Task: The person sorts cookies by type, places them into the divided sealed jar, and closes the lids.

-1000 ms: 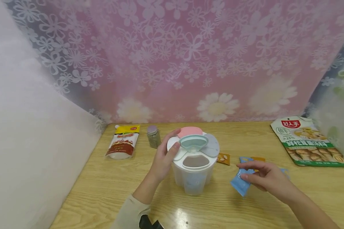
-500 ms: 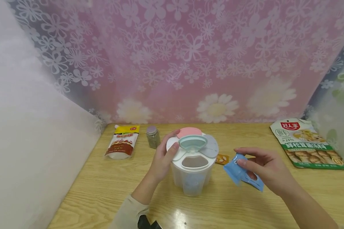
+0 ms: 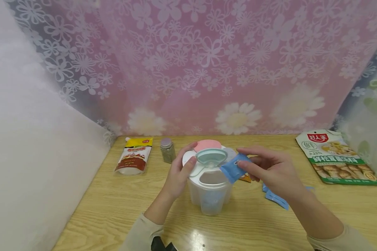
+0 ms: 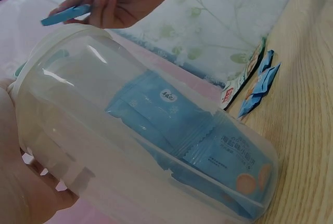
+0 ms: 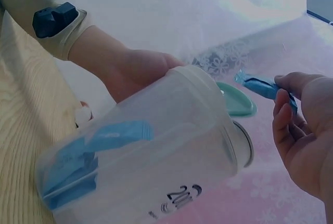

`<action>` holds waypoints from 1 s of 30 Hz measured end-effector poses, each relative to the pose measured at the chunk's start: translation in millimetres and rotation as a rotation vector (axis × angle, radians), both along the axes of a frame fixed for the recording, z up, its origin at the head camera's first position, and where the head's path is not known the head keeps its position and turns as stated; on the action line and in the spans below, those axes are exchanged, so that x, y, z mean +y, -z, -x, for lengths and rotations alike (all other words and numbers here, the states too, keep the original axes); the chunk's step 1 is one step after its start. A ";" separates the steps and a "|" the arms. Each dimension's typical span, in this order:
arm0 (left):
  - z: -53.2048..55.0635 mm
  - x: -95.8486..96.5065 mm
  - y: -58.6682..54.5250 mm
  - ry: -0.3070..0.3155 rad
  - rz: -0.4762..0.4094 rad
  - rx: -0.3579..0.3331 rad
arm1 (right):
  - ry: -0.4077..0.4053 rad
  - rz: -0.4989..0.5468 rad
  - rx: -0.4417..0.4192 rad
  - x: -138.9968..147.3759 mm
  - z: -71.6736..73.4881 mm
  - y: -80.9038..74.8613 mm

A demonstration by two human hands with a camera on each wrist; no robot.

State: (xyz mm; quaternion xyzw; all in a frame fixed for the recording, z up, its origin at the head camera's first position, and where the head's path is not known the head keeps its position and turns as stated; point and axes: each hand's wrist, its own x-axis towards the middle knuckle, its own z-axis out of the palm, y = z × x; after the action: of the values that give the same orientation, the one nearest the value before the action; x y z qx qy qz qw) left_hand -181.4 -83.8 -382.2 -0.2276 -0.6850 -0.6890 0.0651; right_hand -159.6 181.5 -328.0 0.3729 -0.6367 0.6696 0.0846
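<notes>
A clear plastic storage canister [image 3: 212,200] stands on the wooden table, topped by a white lid with coloured flaps. Its green flap [image 3: 211,156] is raised, leaving the front opening uncovered. My left hand [image 3: 176,172] grips the canister at the left side of its lid, thumb on top. Between the thumb and fingers of my right hand [image 3: 274,170] is pinched a small blue snack packet [image 3: 234,168], held at the right edge of the opening. Through the wall, the left wrist view shows blue packets [image 4: 156,109] lying inside the canister.
More blue packets [image 3: 277,200] lie right of the canister, with an orange packet [image 3: 246,178] partly hidden behind my right hand. A mushroom-printed bag [image 3: 340,158] is at the far right. A spice jar [image 3: 168,151] and a brown-and-white pouch [image 3: 133,157] stand at the left.
My right hand has lifted a blue packet off the table and carried it left and up to the canister's opening. The left hand has stayed on the lid.
</notes>
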 end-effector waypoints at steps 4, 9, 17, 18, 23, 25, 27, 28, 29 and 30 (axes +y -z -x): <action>0.3 -0.9 -0.4 -0.010 0.010 0.011 | -0.022 0.022 0.109 -15.7 6.9 -3.0; 0.8 0.4 0.3 -0.001 0.005 0.014 | -0.024 -0.022 0.191 -25.9 12.5 -2.4; -0.3 0.3 0.0 0.025 -0.003 0.018 | 0.073 -0.247 0.187 -29.8 6.0 -6.7; -0.5 0.0 -0.1 0.025 -0.003 0.018 | 0.082 -0.269 0.173 -29.8 4.7 -7.1; -0.7 -0.6 -0.5 0.019 0.013 0.016 | 0.106 -0.352 0.088 -29.9 0.4 -6.7; -0.4 -0.5 -0.3 0.017 0.018 0.015 | 0.112 -0.373 0.044 -29.5 -0.1 -6.2; -0.3 -0.7 0.2 0.018 0.016 0.012 | 0.108 -0.392 0.015 -28.5 0.4 -5.4; -0.1 -0.8 0.5 0.021 0.014 0.010 | 0.102 -0.400 0.006 -27.9 0.6 -5.1; -0.1 -1.0 0.8 0.023 0.011 0.009 | 0.095 -0.405 0.000 -26.9 1.0 -4.3; 0.0 -1.1 1.0 0.024 0.009 0.008 | 0.085 -0.408 -0.007 -25.9 1.3 -3.7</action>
State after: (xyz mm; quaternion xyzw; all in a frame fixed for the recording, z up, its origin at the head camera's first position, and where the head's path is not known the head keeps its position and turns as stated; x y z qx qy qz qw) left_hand -181.4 -85.0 -383.2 -0.2387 -0.6852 -0.6856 0.0585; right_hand -160.9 155.6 -324.2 0.3528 -0.7746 0.5239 0.0336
